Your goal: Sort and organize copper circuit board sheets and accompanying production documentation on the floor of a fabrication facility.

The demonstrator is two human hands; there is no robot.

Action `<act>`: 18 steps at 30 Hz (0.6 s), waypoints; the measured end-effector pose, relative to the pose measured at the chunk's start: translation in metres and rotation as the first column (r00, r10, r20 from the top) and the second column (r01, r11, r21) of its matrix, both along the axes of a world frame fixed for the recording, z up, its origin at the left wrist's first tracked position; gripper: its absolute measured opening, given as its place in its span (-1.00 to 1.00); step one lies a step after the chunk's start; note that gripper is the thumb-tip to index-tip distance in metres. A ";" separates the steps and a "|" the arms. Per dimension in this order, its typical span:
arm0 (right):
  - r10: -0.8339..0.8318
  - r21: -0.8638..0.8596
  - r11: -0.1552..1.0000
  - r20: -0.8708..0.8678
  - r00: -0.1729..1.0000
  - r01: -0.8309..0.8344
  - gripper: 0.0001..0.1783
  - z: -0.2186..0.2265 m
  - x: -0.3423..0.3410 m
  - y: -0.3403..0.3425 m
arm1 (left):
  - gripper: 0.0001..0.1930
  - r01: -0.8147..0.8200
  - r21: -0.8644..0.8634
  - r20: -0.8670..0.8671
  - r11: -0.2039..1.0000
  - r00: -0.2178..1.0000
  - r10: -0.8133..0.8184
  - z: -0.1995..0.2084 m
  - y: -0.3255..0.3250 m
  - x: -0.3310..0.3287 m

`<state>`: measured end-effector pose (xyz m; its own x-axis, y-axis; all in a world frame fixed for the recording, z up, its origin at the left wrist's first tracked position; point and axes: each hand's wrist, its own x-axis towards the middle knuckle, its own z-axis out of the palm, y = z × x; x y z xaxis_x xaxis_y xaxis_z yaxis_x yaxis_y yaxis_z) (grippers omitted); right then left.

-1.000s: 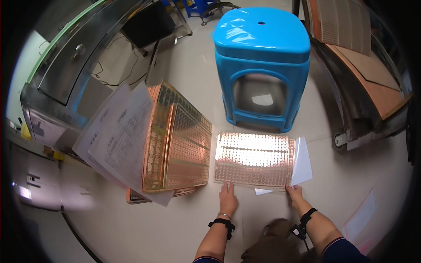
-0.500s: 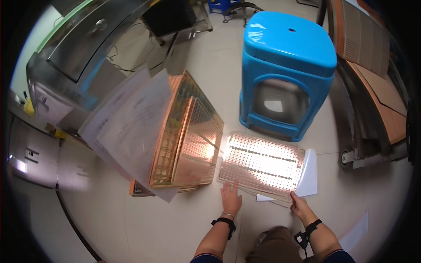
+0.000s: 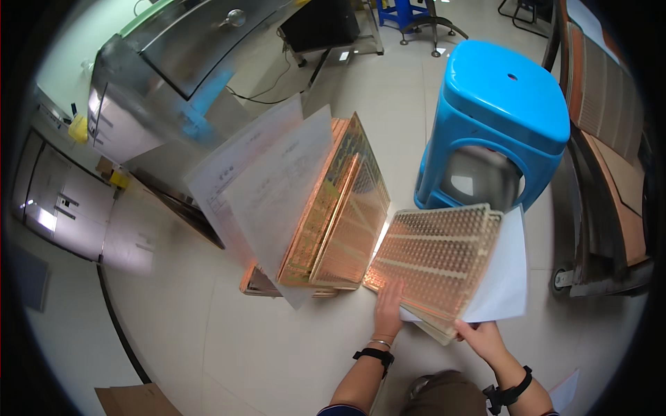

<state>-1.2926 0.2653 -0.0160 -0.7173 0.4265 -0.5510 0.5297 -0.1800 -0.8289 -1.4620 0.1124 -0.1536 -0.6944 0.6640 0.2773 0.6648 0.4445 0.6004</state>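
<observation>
In the right grip (image 3: 485, 339), thin copper-dotted rectangular panels (image 3: 433, 255) are pinched at one corner; left grip (image 3: 388, 310) unclosed, fingers laid at their edge. Held beside the copper-faced board stack (image 3: 361, 225); even edge support is advised against bending.

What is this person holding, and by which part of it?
The right hand holds the copper-patterned panels by their near right corner; the left hand is at their near edge, toward the left, but whether it grips cannot be told.
</observation>
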 end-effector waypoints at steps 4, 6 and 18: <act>0.350 0.103 0.937 -0.279 0.894 -0.335 -0.55 0.054 -0.047 -0.017 | -0.45 -0.239 0.146 0.162 0.960 0.963 0.215 0.020 -0.019 -0.013; 0.445 0.138 0.895 -0.270 0.854 -0.423 -0.51 0.061 -0.049 -0.021 | -0.47 -0.421 0.373 0.577 0.827 0.803 0.148 0.004 -0.026 -0.024; 0.327 0.079 0.944 -0.072 0.942 -0.321 -0.53 0.028 0.022 0.032 | -0.61 -0.741 0.416 0.539 0.527 0.668 0.513 0.058 0.005 -0.040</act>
